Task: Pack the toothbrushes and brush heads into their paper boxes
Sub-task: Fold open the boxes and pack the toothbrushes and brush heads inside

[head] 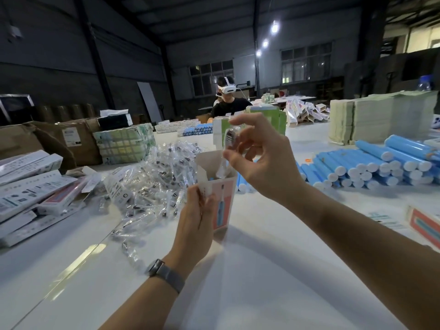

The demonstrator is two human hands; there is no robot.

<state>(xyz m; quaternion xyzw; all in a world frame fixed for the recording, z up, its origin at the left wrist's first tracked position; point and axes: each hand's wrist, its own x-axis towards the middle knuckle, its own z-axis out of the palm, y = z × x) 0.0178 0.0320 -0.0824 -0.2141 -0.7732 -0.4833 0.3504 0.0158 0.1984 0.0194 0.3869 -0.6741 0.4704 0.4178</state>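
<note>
Insertion step in hand — left hand point(194, 216) grips the open paper box point(220, 186) upright, right hand point(258, 158) pinches a wrapped brush head point(229, 142) half inside its mouth — next, lower and release.

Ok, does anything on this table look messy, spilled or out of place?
Yes: the clear-wrapped brush heads lie spilled in a loose heap left of the open pink paper box, some strays trailing toward the near edge of the white table. The blue toothbrush handles at right are stacked neatly.
</note>
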